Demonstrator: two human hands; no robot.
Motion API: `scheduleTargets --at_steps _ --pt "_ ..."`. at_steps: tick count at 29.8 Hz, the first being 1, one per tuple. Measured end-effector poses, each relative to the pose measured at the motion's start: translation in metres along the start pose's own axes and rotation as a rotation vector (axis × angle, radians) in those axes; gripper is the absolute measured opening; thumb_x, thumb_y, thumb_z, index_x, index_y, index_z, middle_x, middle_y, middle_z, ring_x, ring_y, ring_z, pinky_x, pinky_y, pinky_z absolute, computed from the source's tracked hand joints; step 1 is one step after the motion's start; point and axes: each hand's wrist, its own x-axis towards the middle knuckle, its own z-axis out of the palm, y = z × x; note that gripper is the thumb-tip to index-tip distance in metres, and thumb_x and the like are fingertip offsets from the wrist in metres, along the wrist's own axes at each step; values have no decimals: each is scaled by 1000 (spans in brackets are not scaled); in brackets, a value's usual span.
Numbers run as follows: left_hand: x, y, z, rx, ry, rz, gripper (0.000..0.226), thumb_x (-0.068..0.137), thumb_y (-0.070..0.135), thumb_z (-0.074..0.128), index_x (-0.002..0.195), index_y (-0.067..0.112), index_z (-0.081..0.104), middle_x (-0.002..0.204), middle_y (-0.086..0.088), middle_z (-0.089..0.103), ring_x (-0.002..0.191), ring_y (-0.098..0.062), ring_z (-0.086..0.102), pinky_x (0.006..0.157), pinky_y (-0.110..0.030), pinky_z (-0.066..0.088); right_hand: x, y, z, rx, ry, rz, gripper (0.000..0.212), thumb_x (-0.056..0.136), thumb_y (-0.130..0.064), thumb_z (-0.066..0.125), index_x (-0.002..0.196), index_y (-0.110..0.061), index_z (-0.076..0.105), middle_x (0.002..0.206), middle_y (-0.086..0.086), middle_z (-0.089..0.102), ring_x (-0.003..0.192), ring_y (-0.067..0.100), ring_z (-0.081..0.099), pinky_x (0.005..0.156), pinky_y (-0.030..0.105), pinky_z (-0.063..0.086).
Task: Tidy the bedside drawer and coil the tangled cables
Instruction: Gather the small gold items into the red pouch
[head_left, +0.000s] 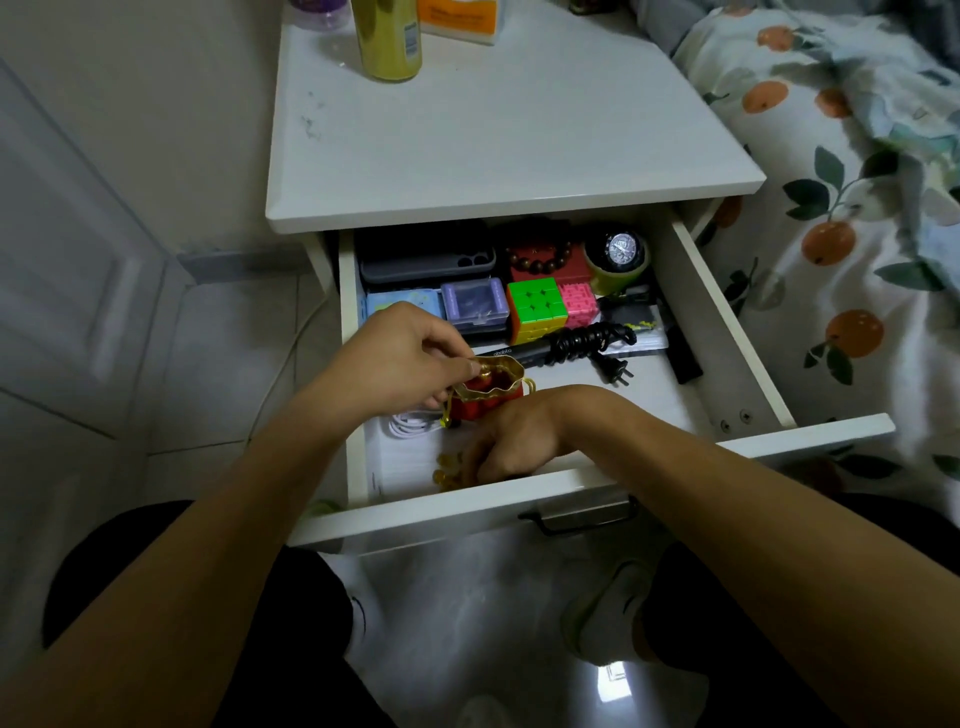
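The white bedside drawer (727, 322) stands pulled out. My left hand (410, 353) pinches the gold rim of a small red drawstring pouch (485, 395) and holds it above the drawer floor. My right hand (511, 441) reaches down at the drawer's front, fingers curled around amber beads (447, 470); how many it holds is hidden. A coiled white cable (410, 426) lies under the pouch. A black coiled cord with a plug (597, 343) lies in the middle of the drawer.
At the drawer's back sit a grey phone case (426, 257), a purple box (475, 304), a colourful cube (537, 306), a pink cube (577, 304), a bead bracelet (543, 260) and a watch (618, 249). A gold can (387, 39) stands on the nightstand top. The bed (841, 208) is on the right.
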Motion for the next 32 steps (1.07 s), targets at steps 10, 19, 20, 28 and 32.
scheduleTargets --at_steps 10,19,20,28,32 --pt "-8 -2 -1 2 54 -45 7 85 19 76 78 23 75 64 -1 72 55 -12 68 56 -22 56 -28 26 3 988 8 27 33 95 -10 37 92 6 66 79 14 65 63 15 58 62 19 48" --pt "-10 8 12 187 81 -27 16 85 21 74 71 30 74 59 16 69 54 -3 66 58 -24 55 -76 35 -8 1357 356 -196 27 95 -3 41 96 9 65 87 21 69 73 24 69 66 26 60" --pt "-11 11 14 215 83 -8 18 85 21 73 69 31 73 58 21 67 55 1 64 59 -21 51 -78 33 -9 1368 400 -194 24 93 1 43 97 10 65 86 21 69 73 24 69 67 27 60" --pt "-12 26 25 236 47 37 17 86 21 69 71 26 76 55 16 65 51 -3 61 52 -21 51 -78 15 -18 1199 489 -52 25 87 9 46 102 18 64 91 28 71 81 32 73 76 31 61" --pt "-12 26 26 254 32 46 17 88 17 65 76 20 78 53 16 64 56 -3 62 58 -24 53 -77 6 -27 1045 489 60 30 89 8 39 101 18 64 96 31 70 90 36 72 81 35 59"
